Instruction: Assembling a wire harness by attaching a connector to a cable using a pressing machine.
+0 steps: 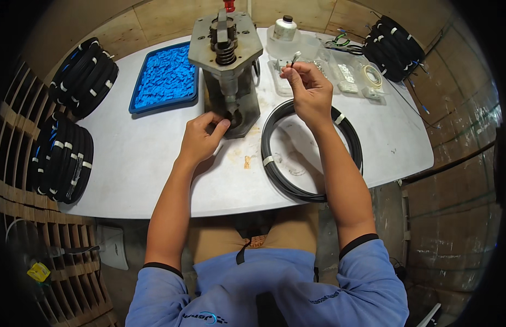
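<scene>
1. My left hand (203,136) is at the low opening of the metal press (214,82), thumb and forefinger close together; I cannot tell whether they hold anything.
2. My right hand (312,91) is raised to the right of the press, thumb and forefinger pinched on a dark, pale-tipped lead (296,56). I cannot see whether it joins the black cable coil (280,183) lying right of the press, below that wrist.
3. The worst risk, I judge, is a pinch: if the press came down with my left fingertips this near its opening, they could be caught.
4. My right forearm passes over the coil, so a snag could drag it; a loose pinch could drop the lead.
5. Left of the press, a dark-blue tray (163,108) is heaped with small blue pieces (165,75); a knock could spill them.
6. Behind and right of the press is a translucent tub (273,48); a white bottle (285,30) stands in or behind it, I cannot tell which.
7. Farther right of the press, a clear container (374,99) holds a cream coil (374,77).
</scene>
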`<state>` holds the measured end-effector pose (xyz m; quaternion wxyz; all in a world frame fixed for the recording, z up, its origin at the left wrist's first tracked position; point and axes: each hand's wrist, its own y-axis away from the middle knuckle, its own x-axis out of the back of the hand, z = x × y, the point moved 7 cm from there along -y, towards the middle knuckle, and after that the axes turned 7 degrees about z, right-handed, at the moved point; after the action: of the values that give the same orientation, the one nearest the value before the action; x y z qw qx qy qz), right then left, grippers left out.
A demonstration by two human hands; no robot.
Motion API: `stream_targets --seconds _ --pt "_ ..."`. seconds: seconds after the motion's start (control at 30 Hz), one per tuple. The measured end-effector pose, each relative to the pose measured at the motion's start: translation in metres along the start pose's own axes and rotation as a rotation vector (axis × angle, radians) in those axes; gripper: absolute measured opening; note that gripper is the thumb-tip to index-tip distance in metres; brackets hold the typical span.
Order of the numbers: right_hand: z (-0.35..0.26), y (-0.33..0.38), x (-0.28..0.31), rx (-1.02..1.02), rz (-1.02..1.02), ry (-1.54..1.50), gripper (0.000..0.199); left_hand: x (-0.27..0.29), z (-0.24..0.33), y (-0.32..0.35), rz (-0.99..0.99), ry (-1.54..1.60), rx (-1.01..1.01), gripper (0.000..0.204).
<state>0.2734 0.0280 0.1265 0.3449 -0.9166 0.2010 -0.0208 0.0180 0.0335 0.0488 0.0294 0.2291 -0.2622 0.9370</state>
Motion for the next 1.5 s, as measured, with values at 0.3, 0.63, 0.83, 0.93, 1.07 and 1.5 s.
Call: stream_targets --seconds 0.3,0.63,0.83,0.93,1.07,1.5 --pt "0.005 -0.018 0.012 -0.143 -0.005 -0.181 0.018 -0.008 -0.001 0.004 -0.034 -0.020 0.051 0.020" --pt "0.004 -0.041 0.034 -0.193 0.033 -0.253 0.020 -0.075 0.061 0.030 -0.260 0.096 -0.155 0.029" --pt "0.018 -0.060 0.039 -0.310 -0.046 -0.240 0.018 -0.107 0.075 0.038 -0.207 0.184 -0.073 0.032" --pt "0.022 -0.074 0.050 -0.308 -0.077 -0.193 0.018 -0.128 0.082 0.041 -0.193 0.193 -0.073 0.033" --pt "0.028 -0.085 0.070 -0.327 0.000 -0.152 0.018 -0.151 0.095 0.043 -0.199 0.171 -0.036 0.032" --pt "0.032 -0.071 0.085 -0.337 -0.016 -0.191 0.019 -0.144 0.154 -0.063 0.105 0.261 -0.166 0.017"
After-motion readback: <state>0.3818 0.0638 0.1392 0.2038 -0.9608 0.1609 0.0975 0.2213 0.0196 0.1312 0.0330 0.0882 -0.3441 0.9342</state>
